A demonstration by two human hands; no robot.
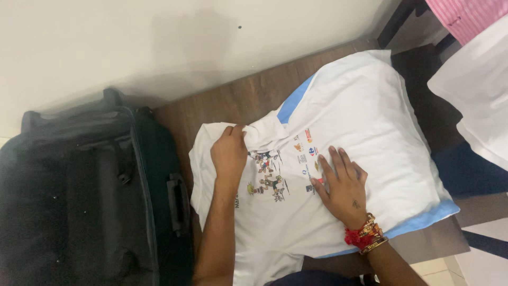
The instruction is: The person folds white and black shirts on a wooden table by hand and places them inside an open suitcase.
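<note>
Left hand (228, 153) grip pinches white T-shirt (365, 122) fold at 10 o'clock. Right hand (343, 182) flat, grip wide, holding nothing. Best: keep palm pressing, pull fold taut.

Suitcase (79, 196) left of shirt (365, 122) on floor (238, 100)

Soft, matt white cotton T-shirt (338, 159), lightly creased, lies on a dark wood-grain table (238, 100); beside it a matt black woven-fabric suitcase (79, 185).
</note>
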